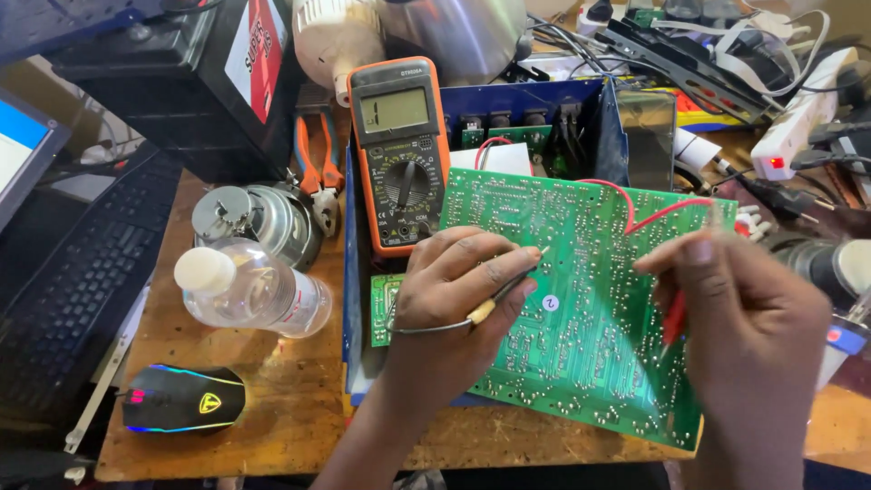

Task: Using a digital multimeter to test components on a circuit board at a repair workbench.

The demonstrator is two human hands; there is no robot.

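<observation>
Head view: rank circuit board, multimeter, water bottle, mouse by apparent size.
1. green circuit board
2. orange multimeter
3. clear water bottle
4. black mouse
Bottle and mouse look close; the bottle is foreshortened, so that order is unsure.

Grey rectangular display on orange multimeter [396, 109], top centre. Red-and-white label on black box [255, 56], top left. Blue-white monitor screen corner [16, 145], far left. Small round white sticker on green circuit board [550, 304].

glossy green circuit board [581, 299], rough wooden table [281, 399]
</observation>
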